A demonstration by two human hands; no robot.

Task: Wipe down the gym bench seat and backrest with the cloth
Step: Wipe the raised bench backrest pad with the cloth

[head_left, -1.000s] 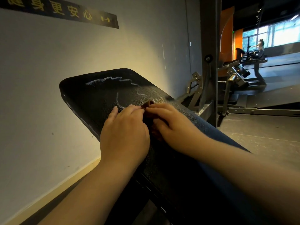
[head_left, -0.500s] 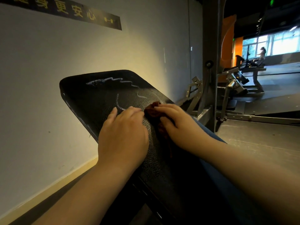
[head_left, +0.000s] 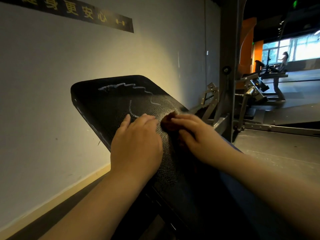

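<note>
Left hand (head_left: 136, 144) flat; right hand (head_left: 195, 135) grips cloth (head_left: 167, 122).

Dim; warm wall glow; right hand (head_left: 199, 134) motion-blurred.

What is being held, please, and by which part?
The right hand holds the bunched dark-red cloth by its near side; the left hand holds nothing.

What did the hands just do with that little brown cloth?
The right hand, gripping the dark reddish-brown cloth, slid it slightly rightward across the black leather bench pad, opening a gap from the left hand. Nothing was grabbed or released. The left hand stays flat on the pad; the white squiggly marks remain.
</note>
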